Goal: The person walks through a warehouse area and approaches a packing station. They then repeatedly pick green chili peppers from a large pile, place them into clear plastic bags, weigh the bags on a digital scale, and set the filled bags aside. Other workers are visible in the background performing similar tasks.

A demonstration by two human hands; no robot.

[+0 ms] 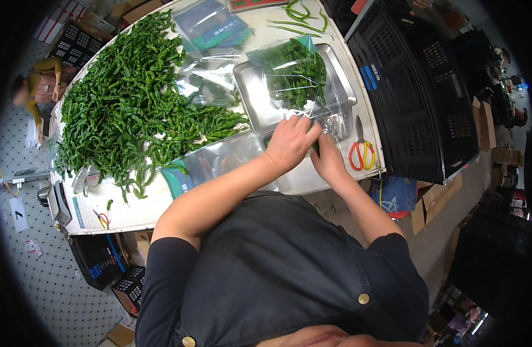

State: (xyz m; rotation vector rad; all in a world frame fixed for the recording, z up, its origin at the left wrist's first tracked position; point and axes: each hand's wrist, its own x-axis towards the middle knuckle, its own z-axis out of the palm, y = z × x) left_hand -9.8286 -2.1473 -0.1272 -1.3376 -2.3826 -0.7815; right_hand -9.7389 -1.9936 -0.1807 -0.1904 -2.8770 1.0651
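A clear plastic bag (292, 82) filled with green peppers (298, 69) lies across a shallow stainless steel tray (257, 108). My left hand (293, 141) is closed at the bag's near edge, fingers curled on the crumpled film. Close against it is my right hand (328, 158), its fingers bent and partly hidden behind the left one. Something dark green shows between the two hands, too covered to make out. A large heap of wrinkled green peppers (127, 86) spreads over the table's left side.
Scissors with red and yellow handles (361, 154) lie right of my hands; smaller scissors (102, 219) lie at the near left. Flat plastic bags (222, 154) rest left of the tray. Black plastic crates (413, 86) stand along the right edge. A person (45, 82) is at the far left.
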